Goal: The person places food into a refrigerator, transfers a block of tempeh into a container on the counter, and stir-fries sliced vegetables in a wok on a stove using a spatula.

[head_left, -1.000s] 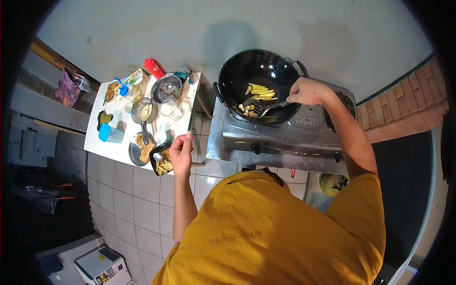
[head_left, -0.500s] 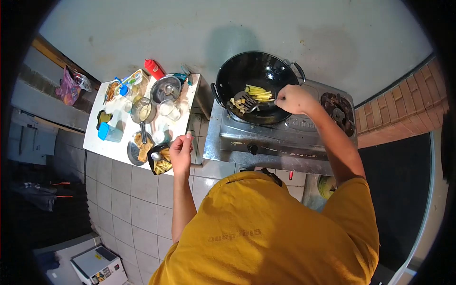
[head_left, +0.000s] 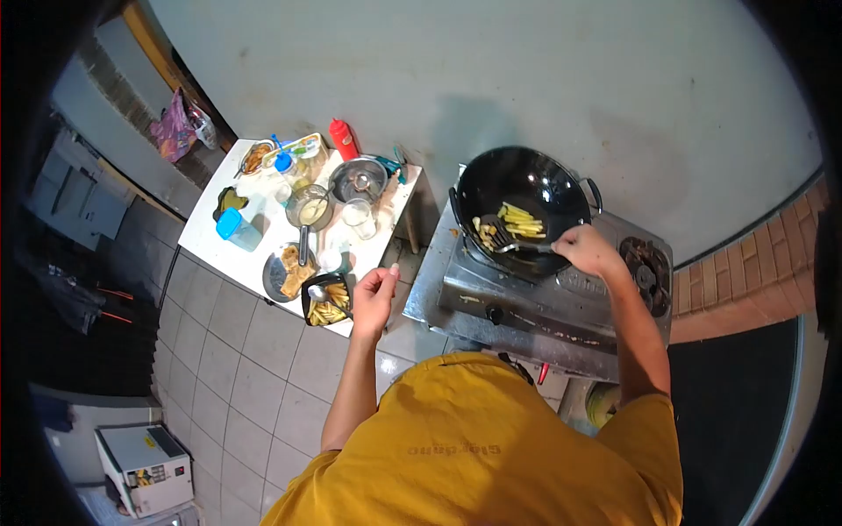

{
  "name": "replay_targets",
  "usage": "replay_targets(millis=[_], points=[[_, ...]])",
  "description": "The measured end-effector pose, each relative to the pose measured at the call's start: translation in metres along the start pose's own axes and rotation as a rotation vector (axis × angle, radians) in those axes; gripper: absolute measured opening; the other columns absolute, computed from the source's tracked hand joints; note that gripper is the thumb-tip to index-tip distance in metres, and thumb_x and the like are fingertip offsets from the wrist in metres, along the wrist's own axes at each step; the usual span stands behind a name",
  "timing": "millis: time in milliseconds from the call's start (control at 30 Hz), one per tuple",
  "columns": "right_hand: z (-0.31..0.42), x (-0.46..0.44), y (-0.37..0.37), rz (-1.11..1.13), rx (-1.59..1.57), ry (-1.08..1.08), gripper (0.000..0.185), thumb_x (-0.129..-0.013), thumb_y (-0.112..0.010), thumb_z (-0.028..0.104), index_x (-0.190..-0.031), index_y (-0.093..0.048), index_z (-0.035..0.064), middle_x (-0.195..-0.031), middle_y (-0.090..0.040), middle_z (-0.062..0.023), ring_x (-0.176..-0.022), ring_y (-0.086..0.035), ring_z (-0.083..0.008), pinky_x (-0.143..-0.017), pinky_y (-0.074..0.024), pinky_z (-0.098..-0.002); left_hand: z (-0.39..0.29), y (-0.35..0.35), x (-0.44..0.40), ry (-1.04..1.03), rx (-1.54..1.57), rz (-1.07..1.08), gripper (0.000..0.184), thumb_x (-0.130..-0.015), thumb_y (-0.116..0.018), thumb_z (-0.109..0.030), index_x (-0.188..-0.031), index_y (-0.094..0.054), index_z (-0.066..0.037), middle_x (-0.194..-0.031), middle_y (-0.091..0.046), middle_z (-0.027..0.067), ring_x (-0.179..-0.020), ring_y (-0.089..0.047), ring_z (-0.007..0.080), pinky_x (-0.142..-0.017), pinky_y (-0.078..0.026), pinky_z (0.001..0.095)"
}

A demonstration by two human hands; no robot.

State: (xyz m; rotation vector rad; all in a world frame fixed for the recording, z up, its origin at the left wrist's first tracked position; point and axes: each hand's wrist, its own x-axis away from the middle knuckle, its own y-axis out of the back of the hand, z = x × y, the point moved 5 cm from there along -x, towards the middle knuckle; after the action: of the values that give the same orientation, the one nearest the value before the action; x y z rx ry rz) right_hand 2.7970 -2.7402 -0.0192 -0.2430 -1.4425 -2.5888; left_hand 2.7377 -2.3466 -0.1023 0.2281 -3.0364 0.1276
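My right hand (head_left: 589, 250) is closed round the handle of a slotted spatula (head_left: 509, 244), whose head lies inside the black wok (head_left: 526, 167). Yellow sticks (head_left: 522, 221) lie in the wok, and smaller pale pieces (head_left: 482, 232) are beside the spatula head. The wok sits on the steel stove (head_left: 456, 289). My left hand (head_left: 375, 294) is raised between the table and the stove, its fingers curled together; whether they hold anything is too small to tell. Nearest to it is a black bowl (head_left: 326, 300) with yellow sticks and a spoon.
On the white table (head_left: 197, 228) are a steel bowl (head_left: 360, 180), a saucepan (head_left: 309, 208), a red bottle (head_left: 343, 140), a glass cup (head_left: 359, 217), a blue-lidded container (head_left: 239, 230) and a plate with flat browned food (head_left: 288, 273). A second burner (head_left: 645, 273) is at the right.
The view has shifted, so the table and stove appear lower and farther right. The spatula head has moved left within the wok, toward the small pieces. My left hand keeps its curled pose.
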Motion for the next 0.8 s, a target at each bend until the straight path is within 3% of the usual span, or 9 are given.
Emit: replay_targets(millis=[167, 600, 667, 700, 800], points=[[0.016, 0.012, 0.013, -0.032, 0.195, 0.012, 0.030, -0.077, -0.066, 0.030, -0.085, -0.072, 0.0010, -0.078, -0.068, -0.0211, -0.074, -0.067, -0.0340, -0.071, -0.0519, -0.0395, 0.002, 0.009, 0.001, -0.010, 0.024, 0.015, 0.025, -0.094, -0.063, -0.025, -0.080, -0.064, -0.005, -0.064, -0.049, -0.0072, -0.060, -0.040, 0.0022, -0.055, -0.031, 0.0197], [0.041, 0.014, 0.006, -0.069, 0.213, -0.052, 0.031, -0.073, -0.067, 0.028, -0.087, -0.073, 0.0008, -0.081, -0.067, -0.0238, -0.077, -0.068, -0.0354, -0.073, -0.0526, -0.0394, -0.006, 0.042, 0.015, 0.026, 0.005, 0.025, 0.025, -0.094, -0.064, -0.027, -0.082, -0.064, -0.005, -0.064, -0.048, -0.0072, -0.060, -0.039, 0.0023, -0.054, -0.030, 0.0201], [0.039, 0.014, 0.003, -0.088, 0.132, -0.043, 0.030, -0.076, -0.069, 0.028, -0.084, -0.073, -0.0006, -0.069, -0.067, -0.0163, -0.063, -0.062, -0.0233, -0.063, -0.0477, -0.0368, -0.006, 0.048, 0.018, 0.029, 0.014, 0.035, 0.025, -0.094, -0.064, -0.027, -0.081, -0.064, -0.005, -0.064, -0.048, -0.0071, -0.060, -0.039, 0.0022, -0.055, -0.031, 0.0200], [0.033, 0.014, 0.001, -0.089, 0.128, -0.042, 0.030, -0.076, -0.069, 0.028, -0.084, -0.073, -0.0006, -0.069, -0.067, -0.0163, -0.063, -0.062, -0.0233, -0.063, -0.0477, -0.0368, -0.006, 0.052, 0.020, 0.027, 0.011, 0.036, 0.025, -0.094, -0.064, -0.027, -0.081, -0.064, -0.005, -0.065, -0.048, -0.0071, -0.060, -0.039, 0.0022, -0.055, -0.031, 0.0200], [0.025, 0.028, 0.000, -0.077, -0.205, -0.187, 0.030, -0.081, -0.069, 0.030, -0.083, -0.072, 0.0004, -0.058, -0.050, 0.0011, -0.055, -0.045, -0.0106, -0.051, -0.0357, -0.0298, -0.002, 0.062, 0.026, 0.048, 0.015, 0.037, 0.024, -0.093, -0.063, -0.027, -0.081, -0.063, -0.006, -0.067, -0.051, -0.0064, -0.061, -0.042, 0.0026, -0.056, -0.033, 0.0193]])
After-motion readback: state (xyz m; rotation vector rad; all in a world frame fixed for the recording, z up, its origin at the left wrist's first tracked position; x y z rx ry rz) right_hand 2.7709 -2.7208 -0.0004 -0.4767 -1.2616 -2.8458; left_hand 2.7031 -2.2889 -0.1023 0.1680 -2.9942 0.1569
